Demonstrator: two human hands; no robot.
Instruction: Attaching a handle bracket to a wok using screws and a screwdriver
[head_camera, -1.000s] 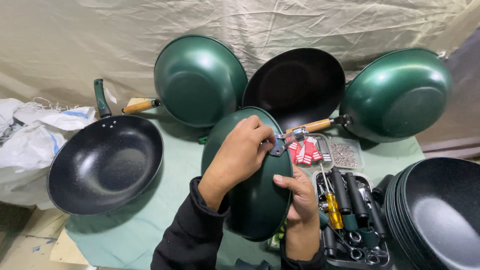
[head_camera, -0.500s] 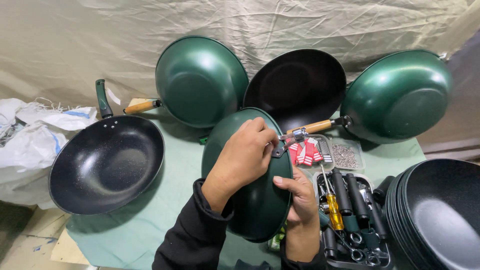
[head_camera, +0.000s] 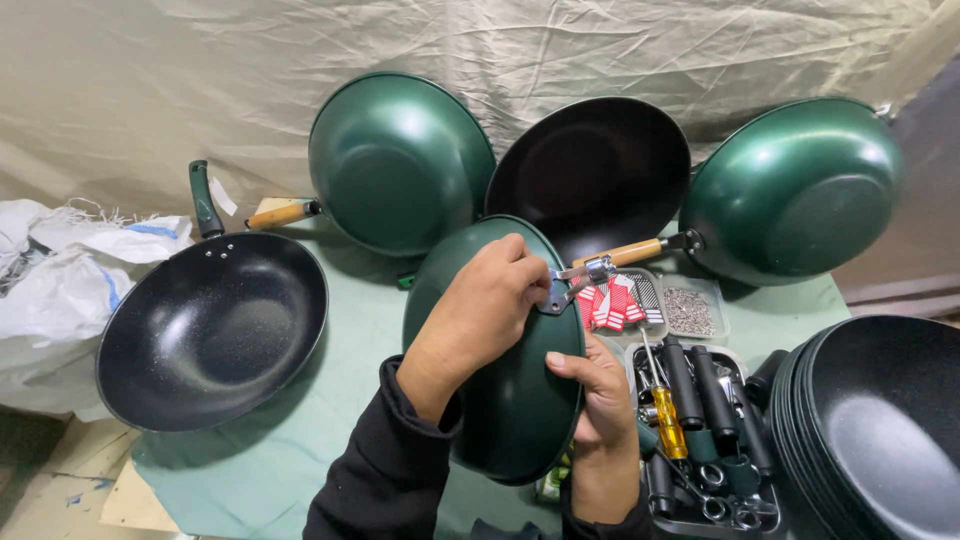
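The left hand (head_camera: 480, 315) pinches a small grey metal handle bracket (head_camera: 553, 296) against the rim of a dark green round metal wok (head_camera: 500, 370), fingers closed on the bracket so that it sits flush at the wok's far right edge. The right hand (head_camera: 600, 385) is closed on the wok's right rim, thumb on the green outer face and fingers hidden behind. This hold tips the wok on edge, outer side toward the viewer, near the middle of the scene above the green cloth-covered surface (head_camera: 290, 455), which appears to bring the bracket seat up into reach.

Just right of the bracket lie red-and-white tags (head_camera: 610, 302) and a clear tray of small silver fasteners (head_camera: 688, 310). Nearer, a tray of tools (head_camera: 700, 440) holds a yellow-handled screwdriver (head_camera: 666, 420), black-handled drivers and ring spanners, set close to the working hand.

At the far side, two green woks with wooden handles (head_camera: 400, 160) (head_camera: 795, 190) and one black-lined wok (head_camera: 590, 170) lean against a beige fabric backdrop (head_camera: 480, 45), seemingly propped to save room. To the left a black-lined wok with a green handle (head_camera: 210, 330) lies open side up. At the near right stands a nested stack of woks (head_camera: 880, 430). White sacks (head_camera: 60, 290) lie at the far left.
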